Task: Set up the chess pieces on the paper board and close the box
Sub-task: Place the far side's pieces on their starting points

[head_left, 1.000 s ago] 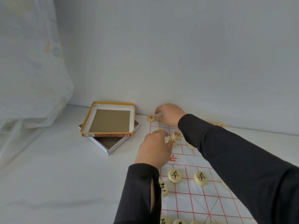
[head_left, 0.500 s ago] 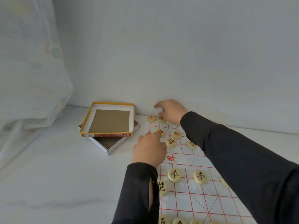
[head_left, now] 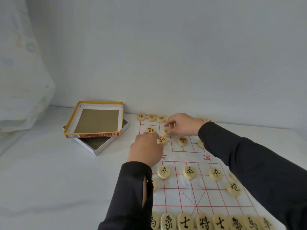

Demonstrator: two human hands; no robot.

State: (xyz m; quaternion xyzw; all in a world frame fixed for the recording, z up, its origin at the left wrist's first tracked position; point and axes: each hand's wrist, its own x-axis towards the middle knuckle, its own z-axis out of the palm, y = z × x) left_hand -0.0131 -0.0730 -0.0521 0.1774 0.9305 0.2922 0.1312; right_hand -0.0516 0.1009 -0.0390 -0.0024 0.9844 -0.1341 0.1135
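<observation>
Our right hand (head_left: pixel 184 126) has come away from the far rank toward us. Its thumb and forefinger now pinch a red piece (head_left: pixel 166 131) on the paper board (head_left: pixel 182 155), one row short of that rank, with the character half hidden under the fingers. Where the hand worked a second ago we saw one red disc. Now three red back-rank pieces (head_left: pixel 152 117) lie side by side at the far left edge, and a fourth peeks from behind the knuckles.

Our left hand (head_left: pixel 146 150) has barely shifted. Its fingers curl down with the tips at a red soldier (head_left: pixel 162 139), but the back of the hand hides the grip, so we cannot tell whether it holds or only steadies the piece.

We judge that the red rank is filling from the left and the pinched piece goes there next. The black back rank (head_left: pixel 184 221) nearest us looks complete.

Left of the board on the bench, the yellow-rimmed lid (head_left: pixel 92 135) lies skewed across the box tray (head_left: pixel 113 140), so closing the box is not yet done.
</observation>
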